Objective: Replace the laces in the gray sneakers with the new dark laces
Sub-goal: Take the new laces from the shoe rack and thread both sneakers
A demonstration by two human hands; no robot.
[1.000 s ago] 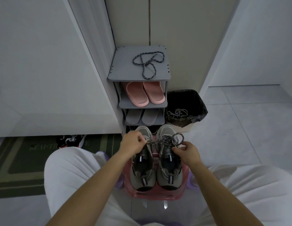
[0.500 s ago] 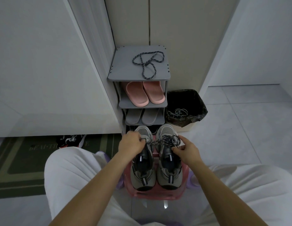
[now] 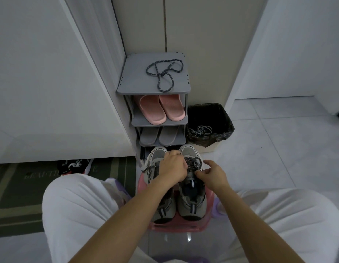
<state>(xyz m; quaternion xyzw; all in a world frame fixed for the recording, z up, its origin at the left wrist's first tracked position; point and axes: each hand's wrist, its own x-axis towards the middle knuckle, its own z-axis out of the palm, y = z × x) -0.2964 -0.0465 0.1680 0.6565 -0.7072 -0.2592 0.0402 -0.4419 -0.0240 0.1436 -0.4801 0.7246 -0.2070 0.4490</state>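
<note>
L hand [image 3: 173, 168] & R hand [image 3: 212, 174] at gray sneakers' [image 3: 191, 188] dark laces [image 3: 193, 162] (grip unclear).

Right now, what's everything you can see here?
gray sneakers: two, gray, side by side on the pink stool
loose dark lace: one, dark speckled, on top of the gray shoe rack
pink slippers: two, second shelf
gray slippers: two, third shelf
bin: one, black liner, right of rack, pale laces inside
mat: one, green, floor at left
left hand: over the sneakers' laces
right hand: at the right sneaker's laces
</note>
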